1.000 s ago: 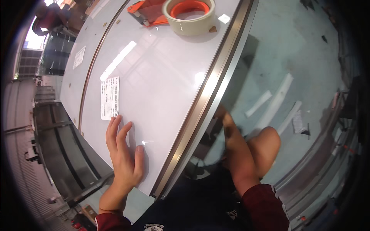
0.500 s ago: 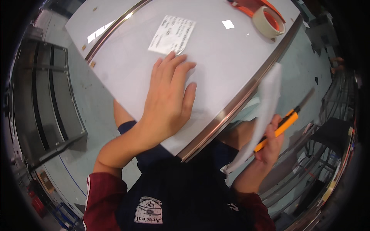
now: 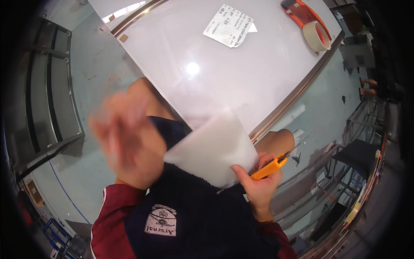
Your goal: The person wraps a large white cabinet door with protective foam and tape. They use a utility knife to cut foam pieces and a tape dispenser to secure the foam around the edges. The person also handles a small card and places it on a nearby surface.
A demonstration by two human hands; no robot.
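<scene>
My right hand (image 3: 260, 183) grips an orange utility knife (image 3: 271, 167) and, under the thumb, a piece of thin white foam sheet (image 3: 213, 149). The sheet spreads over my lap and overlaps the near corner of a glossy white panel (image 3: 181, 90) with a brownish metal edge. My left hand (image 3: 127, 138) is raised left of the sheet, off the panel; motion smears its fingers, so their pose is unclear. A white printed label (image 3: 228, 26) lies on the far part of the panel.
A roll of cream tape (image 3: 317, 36) and an orange tool (image 3: 302, 15) rest at the panel's far right. A metal rack (image 3: 49, 90) stands on the left. Metal frames and a dark seat (image 3: 360, 157) are at the right. White rolls (image 3: 291, 118) lie on the floor beside the panel.
My left hand has left the panel near the label and swung down and left. My right hand has brought the foam sheet and knife leftward over my lap, turning the sheet flat to view.
</scene>
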